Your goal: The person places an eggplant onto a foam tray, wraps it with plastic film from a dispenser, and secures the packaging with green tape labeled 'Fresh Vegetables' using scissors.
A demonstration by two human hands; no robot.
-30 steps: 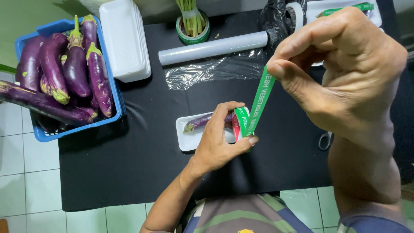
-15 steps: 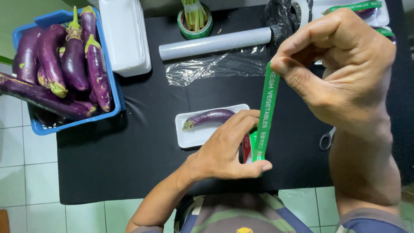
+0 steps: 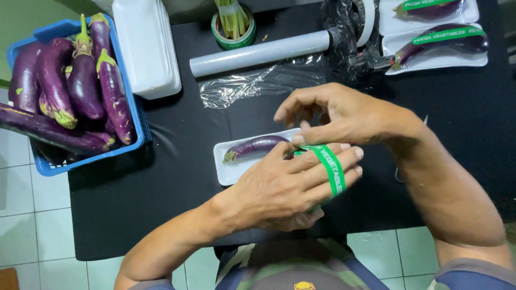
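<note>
The table (image 3: 161,215) is black and carries all the work items. At 9 o'clock a blue crate (image 3: 137,115) holds loose aubergines (image 3: 80,80). At 11 o'clock sits a stack of white trays (image 3: 145,48). A film roll (image 3: 258,53) lies at 12 o'clock, with a loose sheet of film trailing below it. At 1 o'clock two finished packs (image 3: 435,40) lie wrapped and banded in green.

Step in hand, as judged: banding one tray. The tray (image 3: 228,166) lies at centre, with one aubergine (image 3: 255,147) lying in it, stem end toward 9 o'clock. The left hand (image 3: 285,188) covers the tray's 3 o'clock end, fingers spread flat, closed on nothing. The green tape (image 3: 330,169) runs across those fingers. The right hand (image 3: 349,115) comes in from 3 o'clock; thumb and forefinger pinch the tape's upper end just beside the aubergine's tip.

The next move calls for tension on the tape and a flat lay across the tray. It is not visible whether film already covers this tray, nor where the tape's lower end goes.

Difference from the frame half a second earlier: the tape then stands near upright, stretched between a raised right hand and the left hand at the tray. Now the right hand is down at tray level, and the tape lies over the left fingers.
</note>
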